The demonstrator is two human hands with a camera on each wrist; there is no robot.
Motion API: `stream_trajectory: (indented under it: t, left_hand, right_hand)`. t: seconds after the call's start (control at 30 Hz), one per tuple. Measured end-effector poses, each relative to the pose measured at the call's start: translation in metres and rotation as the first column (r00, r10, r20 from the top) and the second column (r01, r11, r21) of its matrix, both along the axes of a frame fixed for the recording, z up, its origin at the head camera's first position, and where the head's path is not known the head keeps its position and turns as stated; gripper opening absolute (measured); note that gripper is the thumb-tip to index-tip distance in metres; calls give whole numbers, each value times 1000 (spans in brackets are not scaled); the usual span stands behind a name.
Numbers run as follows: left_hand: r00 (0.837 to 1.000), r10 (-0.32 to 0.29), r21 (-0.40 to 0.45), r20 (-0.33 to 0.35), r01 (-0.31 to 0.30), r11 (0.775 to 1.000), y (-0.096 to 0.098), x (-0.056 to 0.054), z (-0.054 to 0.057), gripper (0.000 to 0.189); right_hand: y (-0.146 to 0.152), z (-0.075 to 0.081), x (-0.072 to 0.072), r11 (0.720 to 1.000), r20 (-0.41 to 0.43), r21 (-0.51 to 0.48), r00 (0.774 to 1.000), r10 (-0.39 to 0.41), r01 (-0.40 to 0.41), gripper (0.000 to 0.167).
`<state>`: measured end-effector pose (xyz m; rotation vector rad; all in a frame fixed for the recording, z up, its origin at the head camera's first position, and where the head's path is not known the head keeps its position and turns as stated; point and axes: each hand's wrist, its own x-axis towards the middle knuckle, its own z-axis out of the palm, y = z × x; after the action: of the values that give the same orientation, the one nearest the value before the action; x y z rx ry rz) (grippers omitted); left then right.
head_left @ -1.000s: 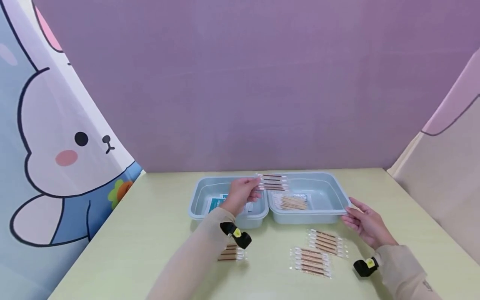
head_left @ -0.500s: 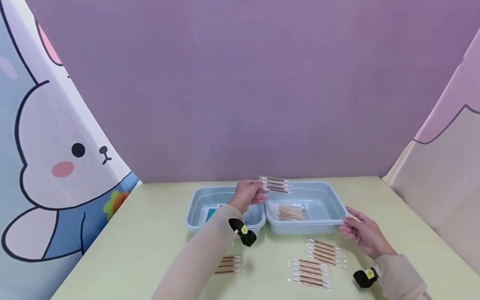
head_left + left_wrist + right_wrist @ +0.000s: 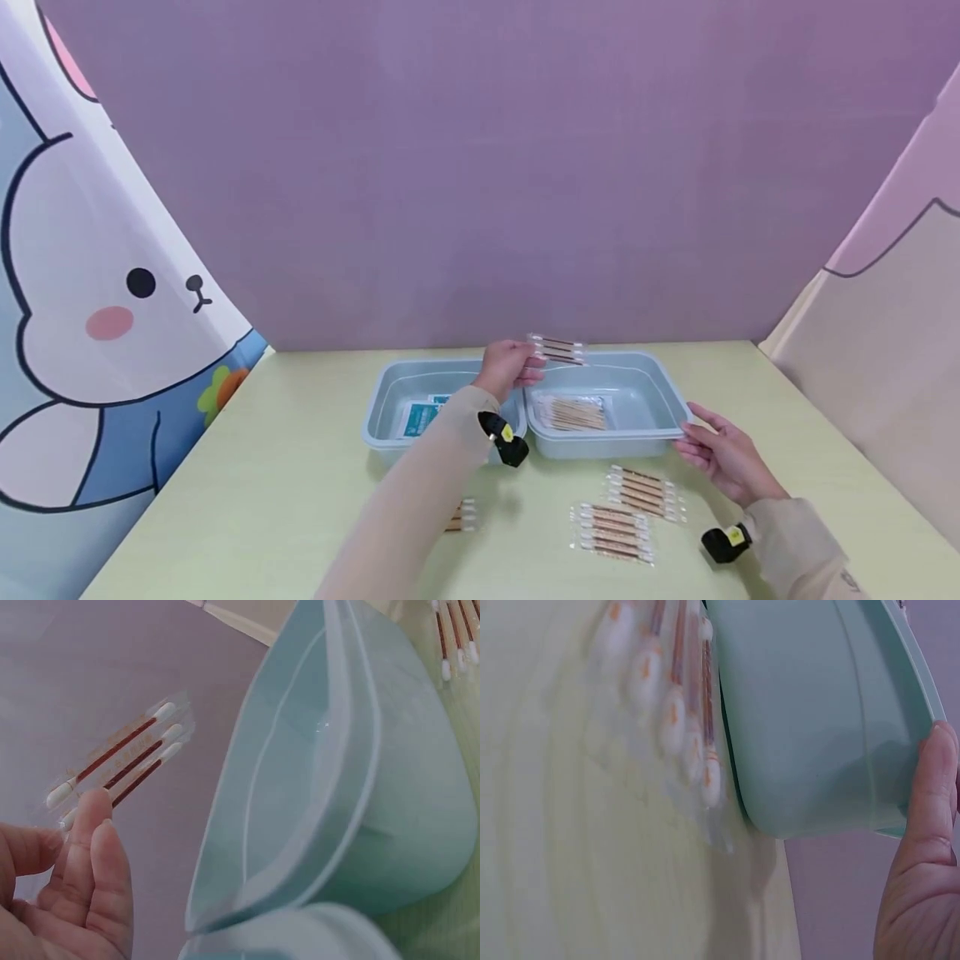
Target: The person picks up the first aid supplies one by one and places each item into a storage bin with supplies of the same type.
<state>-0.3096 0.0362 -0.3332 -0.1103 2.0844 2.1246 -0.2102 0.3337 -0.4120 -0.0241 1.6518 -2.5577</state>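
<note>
In the head view my left hand (image 3: 512,367) pinches a clear packet of cotton swabs (image 3: 559,350) by its left end. The swabs have white tips and dark brown sticks. The packet is held up above the right bin and overlaps its back rim. Thumb and fingertips meet at the packet's lower end in the left wrist view. My right hand (image 3: 729,458) grips the near right corner of the right pale blue plastic bin (image 3: 607,446), thumb along the rim (image 3: 930,697). Inside that bin lies a bundle of wooden-stick swabs (image 3: 576,413) in clear wrapping.
A second pale blue bin (image 3: 382,446) adjoins on the left, holding teal-and-white packets (image 3: 420,418), partly behind my left sleeve. Two swab packets, one nearer (image 3: 613,532) and one farther (image 3: 647,492), lie before the right bin. Another packet (image 3: 467,514) shows beside my left forearm.
My left hand has moved right and a little up with the swab packet, from over the gap between the bins to over the right bin. My right hand stays at the bin's corner.
</note>
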Motion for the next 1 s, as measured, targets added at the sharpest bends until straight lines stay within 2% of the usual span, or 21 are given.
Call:
stream_trajectory:
  t: [0.2, 0.5, 0.77, 1.0]
  left_hand:
    - [1000, -9, -1, -2, 9, 1000, 11, -1, -2, 26]
    - [996, -82, -112, -23, 79, 991, 21, -4, -11, 25]
    - [996, -91, -164, -16, 87, 983, 28, 0, -8, 23]
    - [995, -104, -199, 3, 102, 975, 29, -3, -11, 26]
  right_hand:
    - [-4, -2, 0, 999, -18, -19, 999, 37, -38, 31]
    - [-3, 0, 0, 1000, 4, -22, 1000, 10, -10, 31]
    - [-3, -1, 1, 999, -7, -32, 1000, 11, -11, 31]
    - [-3, -1, 1, 999, -23, -33, 999, 32, -32, 32]
